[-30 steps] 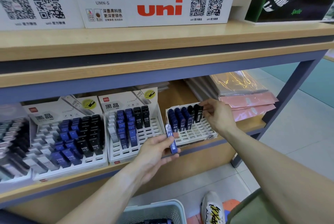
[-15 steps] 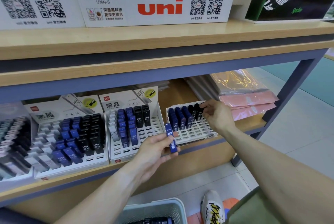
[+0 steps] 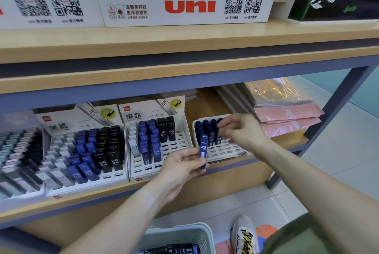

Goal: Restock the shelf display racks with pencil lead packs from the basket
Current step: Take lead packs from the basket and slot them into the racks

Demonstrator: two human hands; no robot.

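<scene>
My left hand (image 3: 180, 167) grips one blue pencil lead pack marked 0.3 (image 3: 203, 151), upright, in front of the right-hand white rack's (image 3: 223, 152) left corner. Blue and dark packs (image 3: 207, 130) fill that rack's back rows. Over them hovers my right hand (image 3: 244, 128), fingers curled at the tops of the rearmost packs; it is blurred, so whether it holds one is unclear. The middle rack (image 3: 164, 166) and the left rack (image 3: 86, 182) hold blue, black and white HB 0.5 packs. The pale basket (image 3: 178, 233) sits on the floor below, with more packs (image 3: 170, 249) inside.
Another rack (image 3: 14, 163) of grey and black packs stands at the far left. Pink plastic sleeves (image 3: 287, 116) lie on the shelf to the right. A white uni box (image 3: 184, 3) sits on the upper shelf. My shoe (image 3: 244, 233) is beside the basket.
My right hand has shifted left and forward over the right rack's packs. My left hand with the blue pack has risen slightly toward that rack.
</scene>
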